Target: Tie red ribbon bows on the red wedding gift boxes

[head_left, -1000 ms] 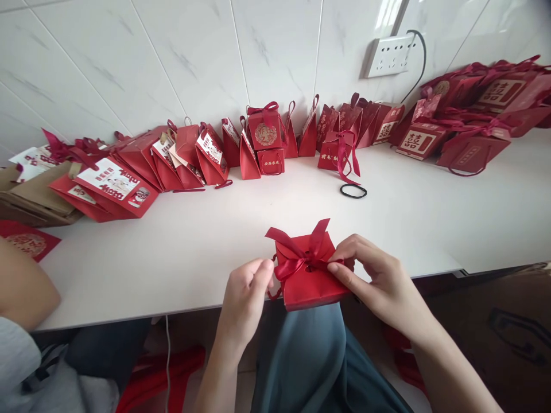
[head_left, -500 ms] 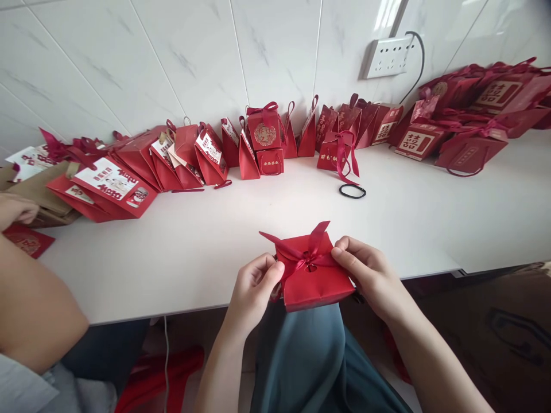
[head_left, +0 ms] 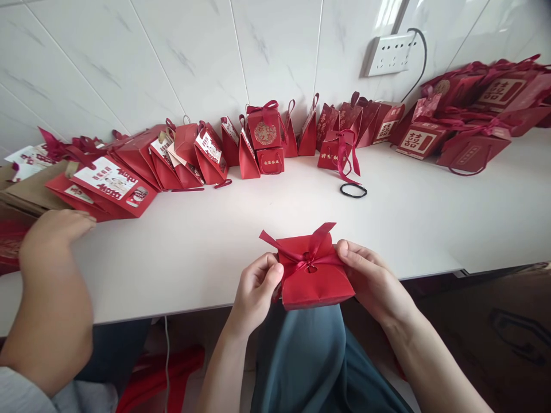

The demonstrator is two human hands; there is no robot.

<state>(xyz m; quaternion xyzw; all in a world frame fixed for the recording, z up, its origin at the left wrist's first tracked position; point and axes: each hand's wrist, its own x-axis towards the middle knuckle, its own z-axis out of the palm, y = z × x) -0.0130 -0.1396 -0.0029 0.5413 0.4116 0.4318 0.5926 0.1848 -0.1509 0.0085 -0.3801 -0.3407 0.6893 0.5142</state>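
A red box (head_left: 316,288) with a red ribbon (head_left: 321,240) tied across its top is held over the table's front edge, above my lap. My left hand (head_left: 258,287) pinches its left side, thumb on top and fingers curled below. On the opposite side my right hand (head_left: 374,275) grips the box, the thumb near the ribbon and the other fingers partly behind it. Both ribbon ends stick up from the knot, beside a small heart-shaped cut-out.
Red gift boxes (head_left: 271,132) line the wall on the white table (head_left: 193,246). A black hair band (head_left: 353,190) lies before them. At the left, another person's hand (head_left: 60,229) reaches over the table near brown bags (head_left: 38,186).
My right thumb has shifted slightly along the box's right side. The other person's arm at the left has moved right and further over the table.
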